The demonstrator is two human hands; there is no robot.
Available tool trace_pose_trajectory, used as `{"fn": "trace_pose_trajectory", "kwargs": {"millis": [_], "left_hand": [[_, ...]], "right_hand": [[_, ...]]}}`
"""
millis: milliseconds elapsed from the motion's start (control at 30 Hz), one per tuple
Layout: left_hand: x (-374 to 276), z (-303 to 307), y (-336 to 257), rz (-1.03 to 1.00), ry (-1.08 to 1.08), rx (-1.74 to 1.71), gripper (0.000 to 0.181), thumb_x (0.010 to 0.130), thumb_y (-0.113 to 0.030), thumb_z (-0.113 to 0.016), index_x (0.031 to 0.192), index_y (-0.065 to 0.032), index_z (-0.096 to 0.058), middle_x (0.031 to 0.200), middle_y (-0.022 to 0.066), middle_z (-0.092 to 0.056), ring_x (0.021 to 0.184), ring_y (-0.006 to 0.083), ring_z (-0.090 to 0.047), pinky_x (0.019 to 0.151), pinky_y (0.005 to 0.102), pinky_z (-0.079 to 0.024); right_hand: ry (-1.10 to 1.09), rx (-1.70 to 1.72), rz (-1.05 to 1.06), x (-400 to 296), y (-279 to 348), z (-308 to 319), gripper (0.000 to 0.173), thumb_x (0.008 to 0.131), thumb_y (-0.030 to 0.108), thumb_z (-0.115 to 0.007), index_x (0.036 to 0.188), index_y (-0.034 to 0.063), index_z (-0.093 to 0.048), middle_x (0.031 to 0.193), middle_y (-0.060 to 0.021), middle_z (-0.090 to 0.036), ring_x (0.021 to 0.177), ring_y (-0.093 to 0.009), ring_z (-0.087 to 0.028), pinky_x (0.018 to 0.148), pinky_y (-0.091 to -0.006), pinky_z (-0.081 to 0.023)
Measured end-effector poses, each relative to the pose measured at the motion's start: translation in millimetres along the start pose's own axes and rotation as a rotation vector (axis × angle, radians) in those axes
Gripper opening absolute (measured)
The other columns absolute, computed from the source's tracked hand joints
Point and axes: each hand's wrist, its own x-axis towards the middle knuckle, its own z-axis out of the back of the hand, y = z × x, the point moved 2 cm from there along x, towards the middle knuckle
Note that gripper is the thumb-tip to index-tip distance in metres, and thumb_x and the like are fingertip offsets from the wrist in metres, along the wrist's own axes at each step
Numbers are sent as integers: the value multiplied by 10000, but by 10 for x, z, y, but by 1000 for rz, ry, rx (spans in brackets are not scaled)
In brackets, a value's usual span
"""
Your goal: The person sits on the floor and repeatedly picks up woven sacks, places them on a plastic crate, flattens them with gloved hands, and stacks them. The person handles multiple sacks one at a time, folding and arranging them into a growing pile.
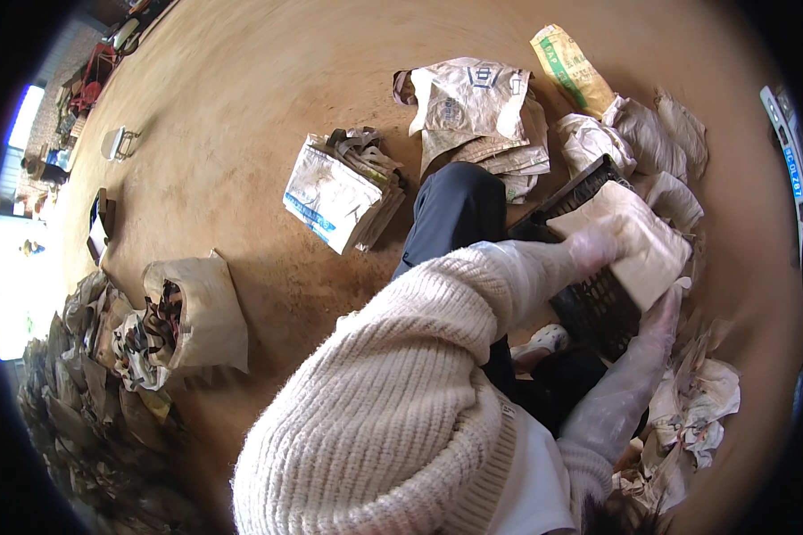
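Note:
A folded off-white sack, apparently woven plastic, lies over a black plastic crate in front of me. My left hand is on the sack's upper face, blurred, its fingers hard to make out. At the sack's lower edge, my right hand grips it, with the fingers partly hidden behind it. Clear plastic covers both my forearms below the knitted sleeves. The crate's near end is partly hidden by my left arm.
Beyond my knee lie a stack of flattened sacks and a folded bundle. Crumpled sacks and a yellow sack flank the crate; scraps lie right. A stuffed sack stands left by a dark heap. A vehicle is at far right.

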Motion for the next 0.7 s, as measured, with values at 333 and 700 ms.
{"fn": "trace_pose_trajectory", "kwargs": {"millis": [333,700], "left_hand": [[147,2558,-318,354,-442,-1285,294,1034,-272,-660,1182,-23,-711,825,21,-583,623,151,-521,563,291,-441],[-2788,4834,-289,332,-1076,-445,356,1109,-242,-690,1392,-27,-690,1180,83,-777,1042,202,-743,895,376,-621]], "right_hand": [[60,54,-60,-366,11,214,623,1144,625,-428,1209,60,-683,882,58,-567,710,-57,-466,629,-194,-379],[198,109,-305,2,-374,194,339,1173,387,-477,916,182,-560,722,50,-502,463,-74,-360,407,-235,-285]]}}
